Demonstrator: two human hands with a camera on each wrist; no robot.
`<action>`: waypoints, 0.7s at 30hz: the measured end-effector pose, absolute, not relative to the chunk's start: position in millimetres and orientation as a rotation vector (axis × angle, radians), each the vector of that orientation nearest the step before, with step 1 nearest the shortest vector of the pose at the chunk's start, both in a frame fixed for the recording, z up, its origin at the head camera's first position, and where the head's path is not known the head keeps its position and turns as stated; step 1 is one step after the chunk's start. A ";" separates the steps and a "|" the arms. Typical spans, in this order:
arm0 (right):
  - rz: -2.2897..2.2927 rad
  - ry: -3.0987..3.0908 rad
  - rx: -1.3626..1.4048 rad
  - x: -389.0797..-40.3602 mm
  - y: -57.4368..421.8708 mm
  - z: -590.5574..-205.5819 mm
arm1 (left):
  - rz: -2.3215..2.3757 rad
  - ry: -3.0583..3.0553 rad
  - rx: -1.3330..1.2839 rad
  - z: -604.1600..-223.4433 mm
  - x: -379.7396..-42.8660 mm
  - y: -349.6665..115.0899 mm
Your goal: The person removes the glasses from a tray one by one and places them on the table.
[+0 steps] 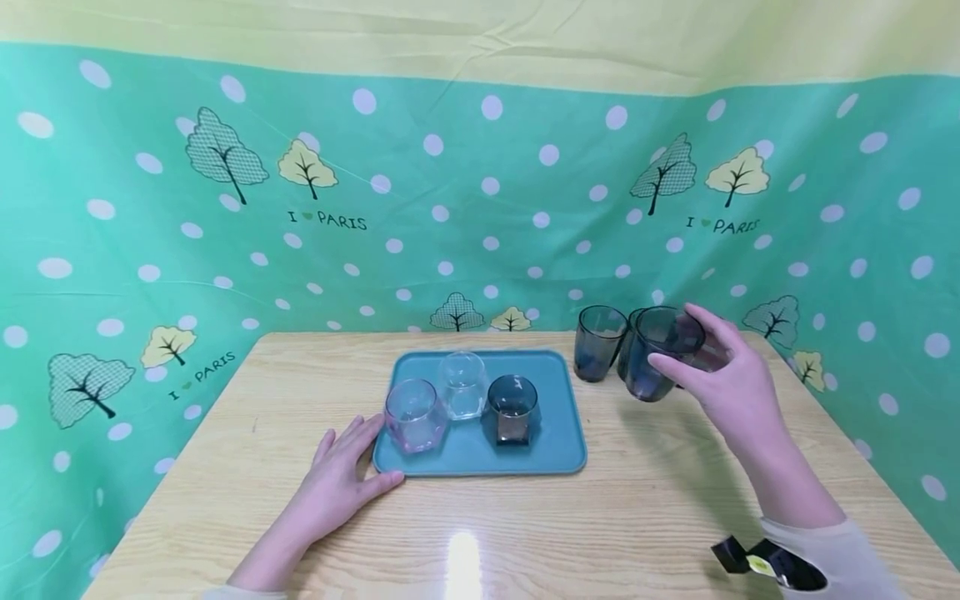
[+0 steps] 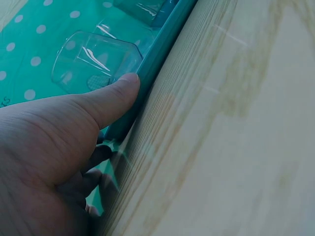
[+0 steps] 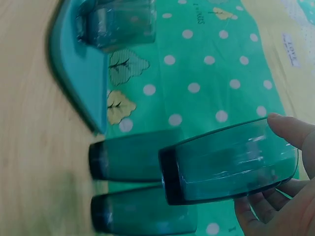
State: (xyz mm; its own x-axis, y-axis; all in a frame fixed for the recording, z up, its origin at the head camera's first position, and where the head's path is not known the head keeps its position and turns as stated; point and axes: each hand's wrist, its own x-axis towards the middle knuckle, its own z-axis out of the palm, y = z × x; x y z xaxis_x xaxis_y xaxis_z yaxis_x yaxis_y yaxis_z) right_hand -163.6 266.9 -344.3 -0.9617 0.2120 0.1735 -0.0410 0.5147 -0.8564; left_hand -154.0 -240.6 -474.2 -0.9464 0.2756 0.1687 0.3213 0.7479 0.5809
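My right hand [image 1: 738, 387] holds a dark blue-grey tinted glass [image 1: 651, 367] near its rim, between thumb and fingers, raised off the table. In the right wrist view this glass [image 3: 229, 164] is in front of two matching glasses, a nearer one [image 3: 142, 211] and another [image 3: 133, 157]. My left hand [image 1: 337, 479] lies at the front left corner of a blue tray [image 1: 558, 417], its thumb touching the rim and its fingers along the left side. On the tray stand a pink-tinted glass [image 1: 415, 421], a clear glass [image 1: 462, 387] and a short dark glass [image 1: 513, 412].
Right of the tray, a dark tinted glass [image 1: 598, 346] stands on the wooden table [image 1: 315, 375]; another is partly hidden behind the held one. A green dotted cloth [image 1: 465, 192] hangs behind and on both sides of the table.
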 end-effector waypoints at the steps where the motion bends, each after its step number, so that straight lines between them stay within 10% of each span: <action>1: 1.426 -2.509 -0.152 -163.1 270.1 -346.2 | -0.978 -2.871 -0.488 -474.1 -153.9 -240.6; 21: 1.427 -2.537 -0.243 -156.3 329.2 -369.0 | -0.981 -2.886 -0.486 -473.5 -155.9 -241.0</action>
